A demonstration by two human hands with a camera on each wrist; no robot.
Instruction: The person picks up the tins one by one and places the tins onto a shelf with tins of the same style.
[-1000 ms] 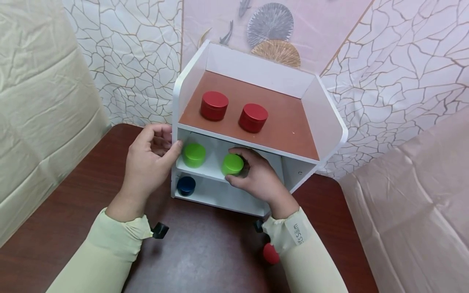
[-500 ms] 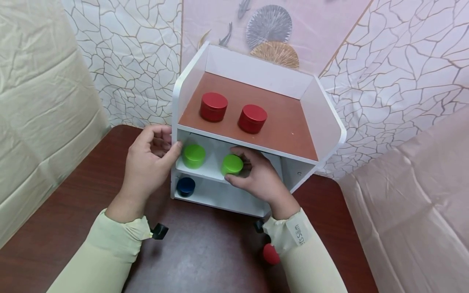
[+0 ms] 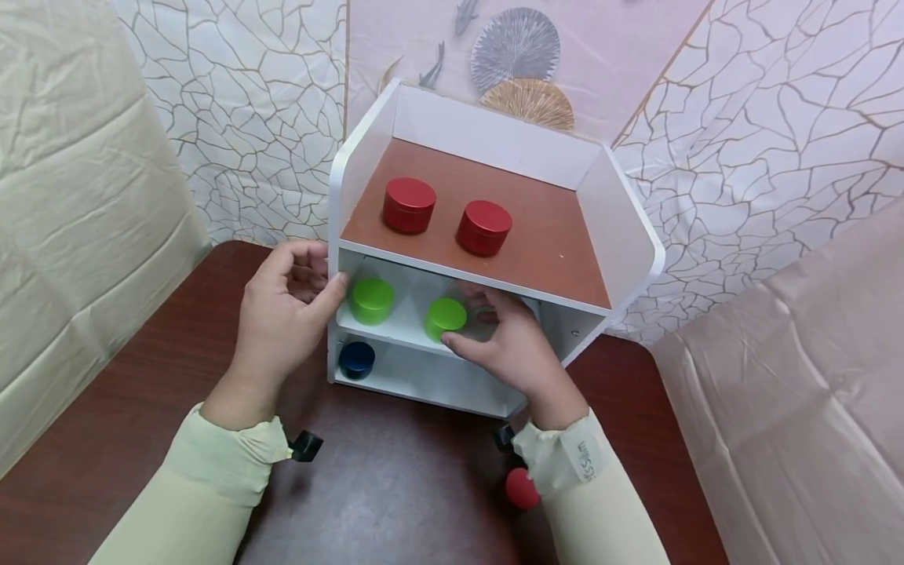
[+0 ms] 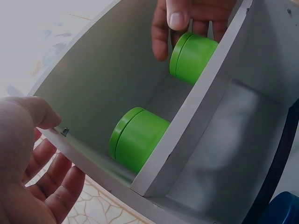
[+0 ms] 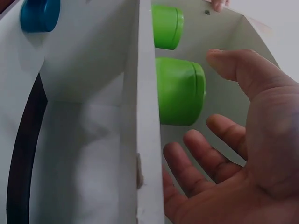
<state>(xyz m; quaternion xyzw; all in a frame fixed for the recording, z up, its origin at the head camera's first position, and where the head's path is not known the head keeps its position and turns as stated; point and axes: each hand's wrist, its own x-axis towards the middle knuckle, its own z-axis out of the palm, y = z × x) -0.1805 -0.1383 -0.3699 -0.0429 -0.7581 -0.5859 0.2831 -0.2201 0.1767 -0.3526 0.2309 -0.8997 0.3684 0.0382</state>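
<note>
A small white shelf unit [image 3: 431, 391] with a brown top stands on the table. My left hand [image 3: 281, 318] grips its left side panel, thumb at the front edge and fingers along the outside. On the middle shelf sit two lidded green tins, the left one [image 3: 371, 301] near that panel and the right one [image 3: 445, 317] further along. Beside the right green tin my right hand [image 3: 512, 349] is spread; in the right wrist view its thumb and fingers [image 5: 222, 161] stand apart from the tin. A dark blue tin [image 3: 356, 360] rests at the lower shelf's left end.
Two red tins, one left [image 3: 409, 205] and one right [image 3: 483, 227], stand on the unit's brown top. Another red round object [image 3: 521, 488] lies on the dark wooden table [image 3: 381, 486], partly behind the right sleeve. Patterned cloth hangs behind and at both sides.
My right hand has let go of the right green tin and drawn slightly to the right, its fingers spreading. The tin stays on the middle shelf. The left hand keeps its place.
</note>
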